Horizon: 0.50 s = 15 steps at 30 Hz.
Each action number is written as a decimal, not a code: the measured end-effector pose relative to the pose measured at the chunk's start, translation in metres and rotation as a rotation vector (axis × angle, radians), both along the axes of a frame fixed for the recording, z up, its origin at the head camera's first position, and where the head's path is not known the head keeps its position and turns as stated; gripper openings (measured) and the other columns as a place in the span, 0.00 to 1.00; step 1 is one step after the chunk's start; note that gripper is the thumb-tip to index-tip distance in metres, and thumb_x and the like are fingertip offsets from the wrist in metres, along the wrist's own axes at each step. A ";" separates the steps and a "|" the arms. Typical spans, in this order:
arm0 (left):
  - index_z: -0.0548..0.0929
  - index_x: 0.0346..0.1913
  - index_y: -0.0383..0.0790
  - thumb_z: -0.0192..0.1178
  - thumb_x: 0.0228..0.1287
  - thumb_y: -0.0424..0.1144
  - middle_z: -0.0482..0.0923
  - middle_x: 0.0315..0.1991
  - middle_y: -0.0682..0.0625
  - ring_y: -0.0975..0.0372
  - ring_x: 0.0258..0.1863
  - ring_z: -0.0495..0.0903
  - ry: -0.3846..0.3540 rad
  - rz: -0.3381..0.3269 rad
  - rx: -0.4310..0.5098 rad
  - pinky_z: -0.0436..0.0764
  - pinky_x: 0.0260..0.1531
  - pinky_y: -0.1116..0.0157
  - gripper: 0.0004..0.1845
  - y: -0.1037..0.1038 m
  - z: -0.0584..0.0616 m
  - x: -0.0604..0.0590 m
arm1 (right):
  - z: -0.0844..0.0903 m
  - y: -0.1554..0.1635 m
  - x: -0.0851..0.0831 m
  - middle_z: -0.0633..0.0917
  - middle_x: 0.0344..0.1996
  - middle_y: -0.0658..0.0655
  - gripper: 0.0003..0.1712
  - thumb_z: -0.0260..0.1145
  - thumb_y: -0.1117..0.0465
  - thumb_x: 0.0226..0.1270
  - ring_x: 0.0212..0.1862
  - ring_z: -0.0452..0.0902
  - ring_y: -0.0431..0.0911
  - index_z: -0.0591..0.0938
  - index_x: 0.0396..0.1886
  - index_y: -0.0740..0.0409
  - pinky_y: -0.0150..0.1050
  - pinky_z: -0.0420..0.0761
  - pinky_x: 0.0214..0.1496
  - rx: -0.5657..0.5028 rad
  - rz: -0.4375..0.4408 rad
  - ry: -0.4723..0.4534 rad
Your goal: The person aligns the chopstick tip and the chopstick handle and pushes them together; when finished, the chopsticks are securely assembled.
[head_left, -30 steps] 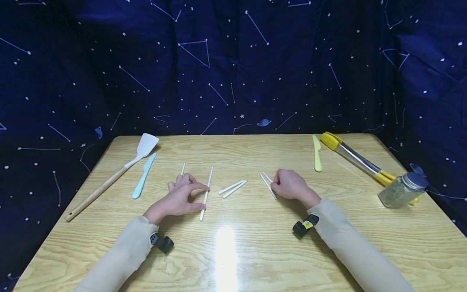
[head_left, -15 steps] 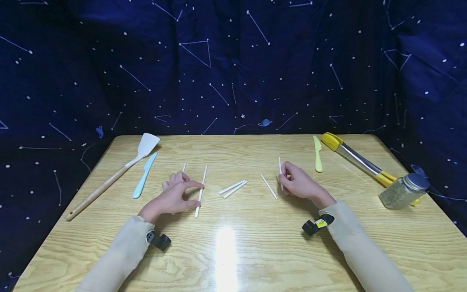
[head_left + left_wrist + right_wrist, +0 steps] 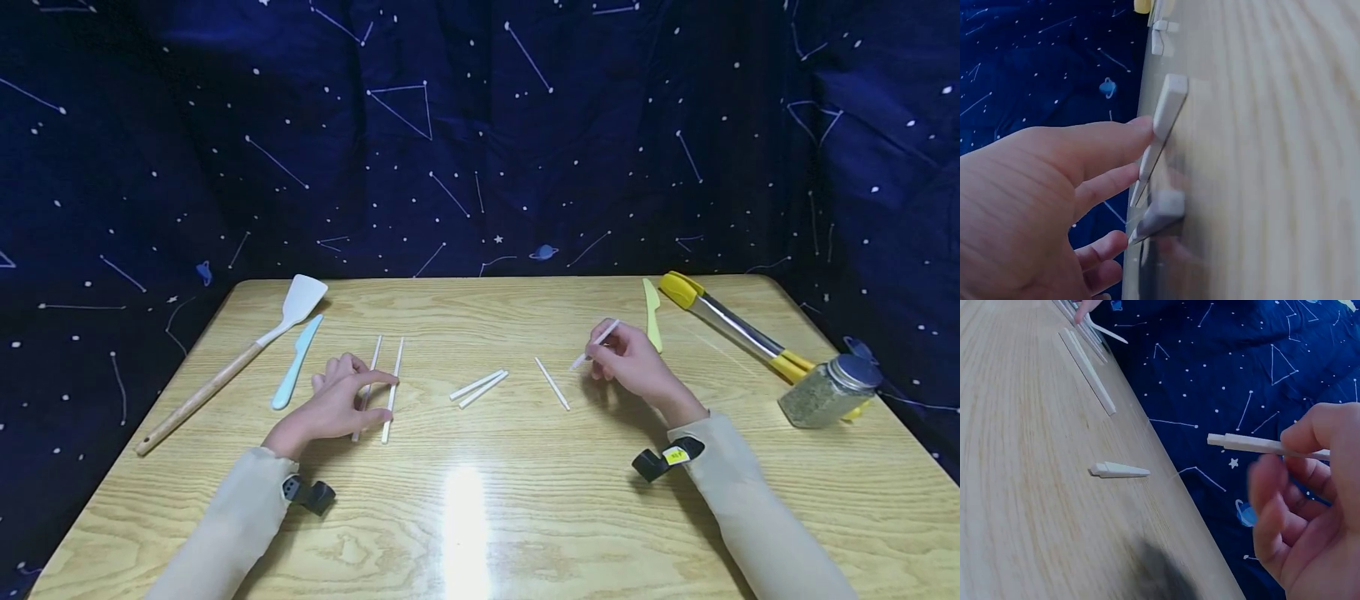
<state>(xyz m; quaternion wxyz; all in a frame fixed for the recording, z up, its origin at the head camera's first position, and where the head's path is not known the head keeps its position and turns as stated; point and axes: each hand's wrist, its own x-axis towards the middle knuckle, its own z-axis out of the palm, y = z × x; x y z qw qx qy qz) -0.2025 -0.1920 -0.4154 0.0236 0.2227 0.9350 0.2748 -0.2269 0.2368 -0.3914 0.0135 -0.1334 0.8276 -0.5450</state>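
Note:
With thumb and index fingertips, my left hand (image 3: pixel 330 408) presses on top of a long white chopstick (image 3: pixel 394 362). A second long chopstick (image 3: pixel 376 354) lies parallel, just left of it, partly hidden under the hand. My right hand (image 3: pixel 637 367) pinches a short white chopstick piece (image 3: pixel 606 331) above the table; its narrower stepped end shows in the right wrist view. A similar tapered piece (image 3: pixel 552 383) lies left of the right hand. Between the hands lie two more short pieces (image 3: pixel 483 388) side by side.
A white spatula (image 3: pixel 302 298) with a wooden handle and a blue knife (image 3: pixel 295 367) lie at left. A yellow knife (image 3: pixel 652 312), yellow-tipped tongs (image 3: pixel 731 325) and a spice jar (image 3: pixel 825 392) are at right. A starry curtain (image 3: pixel 480 125) hangs behind the table.
My left hand has slid its long chopstick leftward, beside the other long one. The right hand has lifted one short piece off the table, moved right and tilted it.

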 end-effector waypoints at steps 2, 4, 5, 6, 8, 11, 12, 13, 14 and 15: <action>0.81 0.56 0.46 0.71 0.54 0.43 0.64 0.44 0.43 0.50 0.43 0.57 -0.004 0.007 -0.016 0.51 0.38 0.54 0.25 -0.003 0.002 0.000 | 0.000 0.001 0.000 0.75 0.20 0.53 0.03 0.55 0.70 0.68 0.20 0.72 0.41 0.70 0.35 0.67 0.33 0.74 0.22 -0.032 -0.009 -0.013; 0.81 0.57 0.46 0.70 0.54 0.43 0.64 0.44 0.43 0.50 0.43 0.57 -0.008 0.013 -0.032 0.52 0.38 0.54 0.25 -0.005 0.004 0.000 | 0.001 0.002 0.000 0.74 0.19 0.52 0.03 0.53 0.70 0.68 0.19 0.71 0.41 0.68 0.34 0.65 0.33 0.74 0.21 -0.069 -0.008 -0.032; 0.81 0.57 0.46 0.70 0.54 0.43 0.64 0.44 0.43 0.50 0.43 0.57 -0.009 0.016 -0.038 0.52 0.37 0.54 0.25 -0.006 0.005 0.001 | 0.001 0.002 0.000 0.75 0.18 0.51 0.03 0.53 0.71 0.68 0.19 0.71 0.41 0.68 0.33 0.64 0.33 0.74 0.21 -0.093 -0.007 -0.042; 0.81 0.57 0.46 0.70 0.55 0.43 0.64 0.44 0.43 0.50 0.43 0.57 -0.011 0.017 -0.043 0.52 0.37 0.54 0.25 -0.007 0.006 0.001 | 0.001 0.002 0.000 0.75 0.18 0.51 0.04 0.52 0.71 0.68 0.18 0.72 0.41 0.67 0.32 0.63 0.33 0.74 0.20 -0.118 -0.005 -0.050; 0.80 0.57 0.46 0.69 0.55 0.43 0.64 0.43 0.43 0.50 0.42 0.57 -0.016 0.015 -0.047 0.52 0.37 0.54 0.25 -0.010 0.008 0.002 | 0.002 0.003 0.000 0.76 0.18 0.51 0.05 0.51 0.71 0.69 0.18 0.72 0.41 0.67 0.31 0.61 0.32 0.74 0.20 -0.174 0.006 -0.053; 0.80 0.57 0.45 0.69 0.56 0.43 0.64 0.43 0.43 0.50 0.41 0.57 -0.027 0.007 -0.048 0.52 0.37 0.54 0.25 -0.013 0.010 0.003 | 0.003 0.004 0.001 0.77 0.19 0.51 0.07 0.51 0.71 0.70 0.18 0.73 0.40 0.68 0.31 0.59 0.32 0.76 0.21 -0.242 0.028 -0.038; 0.80 0.57 0.46 0.69 0.56 0.43 0.63 0.43 0.43 0.50 0.41 0.57 -0.030 0.006 -0.051 0.53 0.38 0.54 0.24 -0.014 0.011 0.003 | 0.003 0.005 0.001 0.78 0.20 0.51 0.07 0.51 0.71 0.70 0.19 0.73 0.40 0.69 0.31 0.59 0.31 0.76 0.22 -0.256 0.033 -0.031; 0.80 0.57 0.46 0.69 0.56 0.43 0.63 0.42 0.43 0.50 0.41 0.57 -0.032 0.006 -0.055 0.53 0.37 0.54 0.24 -0.016 0.012 0.003 | 0.003 0.006 0.002 0.79 0.20 0.51 0.07 0.52 0.70 0.71 0.19 0.74 0.40 0.70 0.31 0.59 0.32 0.76 0.22 -0.267 0.039 -0.024; 0.80 0.57 0.46 0.69 0.56 0.44 0.63 0.42 0.43 0.50 0.41 0.57 -0.033 0.007 -0.058 0.54 0.37 0.54 0.24 -0.017 0.012 0.002 | 0.003 0.006 0.002 0.79 0.21 0.50 0.07 0.52 0.70 0.71 0.19 0.74 0.40 0.70 0.31 0.58 0.32 0.76 0.22 -0.273 0.046 -0.018; 0.79 0.57 0.47 0.69 0.56 0.44 0.63 0.42 0.43 0.50 0.41 0.57 -0.033 0.009 -0.063 0.54 0.37 0.55 0.24 -0.018 0.013 0.002 | 0.003 0.007 0.002 0.80 0.21 0.50 0.07 0.52 0.70 0.71 0.19 0.74 0.40 0.70 0.31 0.58 0.32 0.76 0.23 -0.276 0.049 -0.012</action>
